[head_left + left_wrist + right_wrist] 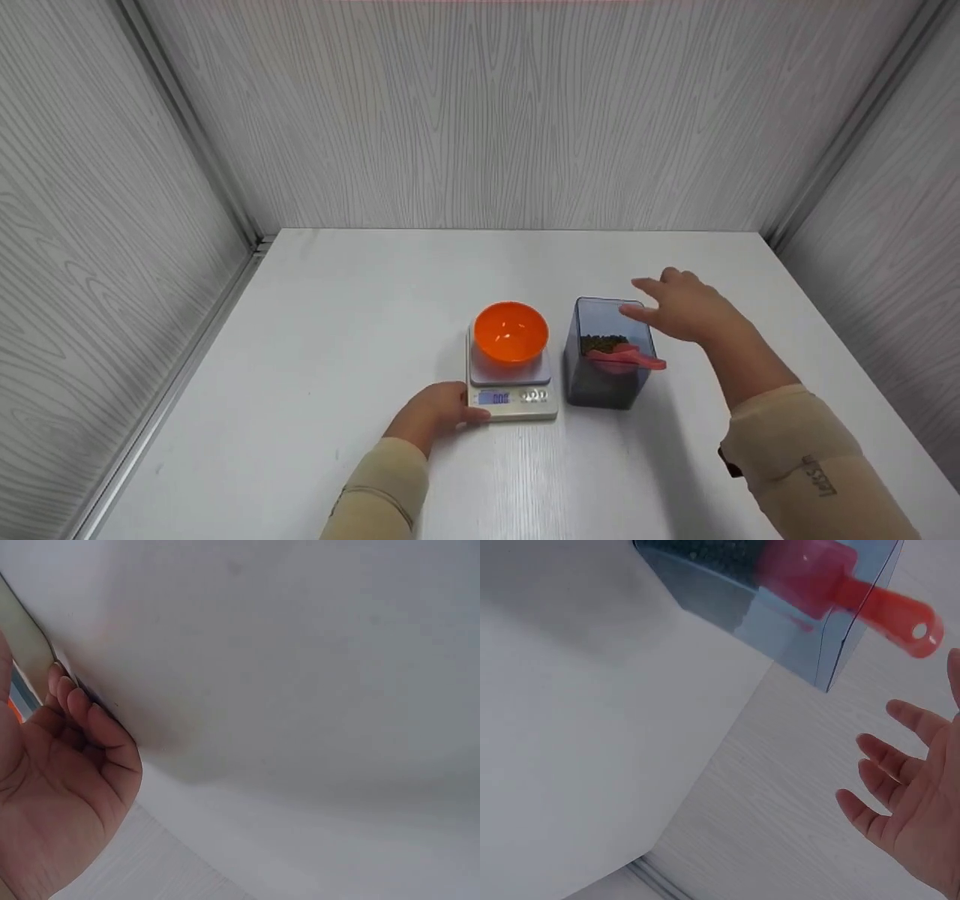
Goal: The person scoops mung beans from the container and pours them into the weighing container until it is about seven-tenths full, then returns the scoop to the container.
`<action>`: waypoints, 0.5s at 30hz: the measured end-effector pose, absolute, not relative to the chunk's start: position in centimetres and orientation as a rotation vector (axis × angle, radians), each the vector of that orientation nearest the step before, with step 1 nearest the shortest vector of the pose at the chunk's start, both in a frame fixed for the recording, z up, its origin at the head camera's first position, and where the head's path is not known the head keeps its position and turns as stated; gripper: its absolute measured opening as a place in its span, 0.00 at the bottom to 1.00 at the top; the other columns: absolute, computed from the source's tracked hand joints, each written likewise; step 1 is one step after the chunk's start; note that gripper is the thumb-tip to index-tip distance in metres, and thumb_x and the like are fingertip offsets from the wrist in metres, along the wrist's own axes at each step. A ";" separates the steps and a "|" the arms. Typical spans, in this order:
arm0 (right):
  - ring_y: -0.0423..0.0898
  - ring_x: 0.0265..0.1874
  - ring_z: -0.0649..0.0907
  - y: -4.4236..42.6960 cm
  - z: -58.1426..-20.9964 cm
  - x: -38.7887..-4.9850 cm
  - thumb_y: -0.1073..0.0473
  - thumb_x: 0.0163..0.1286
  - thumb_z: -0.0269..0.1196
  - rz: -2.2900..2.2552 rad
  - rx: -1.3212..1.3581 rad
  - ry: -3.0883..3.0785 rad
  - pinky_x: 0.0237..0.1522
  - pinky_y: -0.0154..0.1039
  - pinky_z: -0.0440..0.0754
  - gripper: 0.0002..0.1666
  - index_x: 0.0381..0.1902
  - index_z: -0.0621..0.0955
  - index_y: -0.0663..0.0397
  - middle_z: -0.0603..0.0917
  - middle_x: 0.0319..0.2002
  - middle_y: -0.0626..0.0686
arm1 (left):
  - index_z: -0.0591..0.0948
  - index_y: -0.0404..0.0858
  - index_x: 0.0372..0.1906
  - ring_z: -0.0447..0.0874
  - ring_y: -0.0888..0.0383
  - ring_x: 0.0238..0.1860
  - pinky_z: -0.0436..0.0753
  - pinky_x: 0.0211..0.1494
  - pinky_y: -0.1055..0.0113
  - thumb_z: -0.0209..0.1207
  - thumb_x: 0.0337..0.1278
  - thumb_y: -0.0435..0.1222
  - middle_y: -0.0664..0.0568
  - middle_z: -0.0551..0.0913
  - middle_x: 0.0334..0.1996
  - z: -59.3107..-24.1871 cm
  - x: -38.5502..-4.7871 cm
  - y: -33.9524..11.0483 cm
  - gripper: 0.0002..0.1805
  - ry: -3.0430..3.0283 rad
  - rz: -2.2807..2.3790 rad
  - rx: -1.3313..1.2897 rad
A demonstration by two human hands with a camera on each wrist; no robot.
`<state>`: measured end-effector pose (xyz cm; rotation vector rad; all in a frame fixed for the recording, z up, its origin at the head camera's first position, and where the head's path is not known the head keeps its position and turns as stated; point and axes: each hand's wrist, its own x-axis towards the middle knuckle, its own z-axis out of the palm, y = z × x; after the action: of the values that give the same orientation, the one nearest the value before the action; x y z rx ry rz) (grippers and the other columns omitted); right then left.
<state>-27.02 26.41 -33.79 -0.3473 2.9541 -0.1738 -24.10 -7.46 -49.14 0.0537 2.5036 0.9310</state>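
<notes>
An orange bowl (511, 333) rests on the platform of a white digital kitchen scale (525, 411), whose display reads zero. My left hand (439, 409) holds the scale by its front left corner, thumb at the front and curled fingers against the side; the left wrist view shows these fingers (109, 727) along the scale's edge. Right of the scale stands a translucent grey-blue container (604, 386) with dark pellets (600, 343) inside. A red scoop (630, 357) lies in it, handle over the rim. My right hand (682, 306) hovers beside the container's upper right, fingers spread, holding nothing.
A white table (337, 337) carries everything. Grey wood-grain panels close it in at the back (465, 112), left and right. The container's tall walls stand close to the scale's right side.
</notes>
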 end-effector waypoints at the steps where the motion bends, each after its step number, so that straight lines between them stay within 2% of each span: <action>1: 0.65 0.57 0.64 26.1 -33.9 -26.9 0.30 0.62 0.49 -0.159 -0.371 2.945 0.52 0.65 0.63 0.43 0.65 0.65 0.52 0.65 0.57 0.68 | 0.79 0.48 0.42 0.72 0.52 0.45 0.64 0.60 0.49 0.66 0.41 0.52 0.55 0.79 0.40 -49.2 -24.1 -7.5 0.21 2.502 0.935 0.056; 7: 0.60 0.53 0.73 24.5 -34.2 -26.2 0.43 0.65 0.55 -0.173 -0.451 2.834 0.52 0.58 0.69 0.26 0.51 0.79 0.55 0.77 0.50 0.61 | 0.79 0.48 0.44 0.72 0.52 0.46 0.63 0.61 0.49 0.66 0.41 0.52 0.55 0.79 0.41 -49.2 -24.0 -7.6 0.23 2.513 0.932 0.071; 10: 0.52 0.41 0.79 24.1 -34.4 -26.0 0.45 0.64 0.56 -0.185 -0.460 2.773 0.45 0.51 0.74 0.20 0.39 0.83 0.55 0.83 0.35 0.53 | 0.79 0.47 0.44 0.72 0.52 0.45 0.64 0.60 0.50 0.66 0.41 0.53 0.55 0.79 0.40 -49.1 -23.9 -7.5 0.23 2.522 0.925 0.064; 13: 0.46 0.29 0.77 23.8 -34.7 -25.8 0.48 0.64 0.57 -0.156 -0.480 2.755 0.35 0.46 0.75 0.17 0.28 0.83 0.54 0.79 0.22 0.47 | 0.78 0.46 0.43 0.72 0.53 0.43 0.66 0.59 0.51 0.66 0.41 0.53 0.55 0.78 0.38 -49.2 -23.9 -7.4 0.24 2.535 0.902 0.044; 15: 0.44 0.25 0.75 23.7 -35.0 -25.7 0.49 0.64 0.57 -0.134 -0.486 2.754 0.32 0.44 0.74 0.17 0.25 0.82 0.54 0.77 0.19 0.46 | 0.77 0.45 0.43 0.72 0.53 0.41 0.68 0.58 0.52 0.66 0.41 0.54 0.54 0.78 0.37 -49.2 -23.9 -7.3 0.24 2.548 0.883 0.037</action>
<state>-25.65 23.70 -35.01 -0.4859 2.7543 -0.1345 -23.89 -7.34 -49.22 0.0374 2.5483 0.8833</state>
